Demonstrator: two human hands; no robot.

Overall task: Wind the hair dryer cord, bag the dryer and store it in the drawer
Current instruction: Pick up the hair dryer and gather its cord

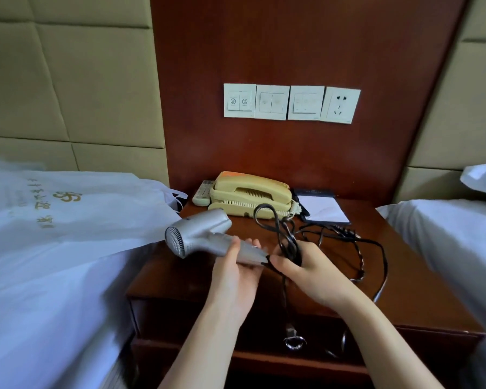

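A silver hair dryer lies across the air above the wooden nightstand, its grille end pointing left. My left hand grips its handle from below. My right hand is closed around a few loops of the black cord right beside the handle's end. More cord trails over the nightstand top to the right and hangs over the front edge. A white bag with gold lettering lies flat on the bed at the left. The drawer front with a metal ring pull sits below my hands.
A yellow telephone, a remote control and a dark notepad holder stand at the back of the nightstand. Wall switches and a socket are on the wood panel above. White beds flank both sides.
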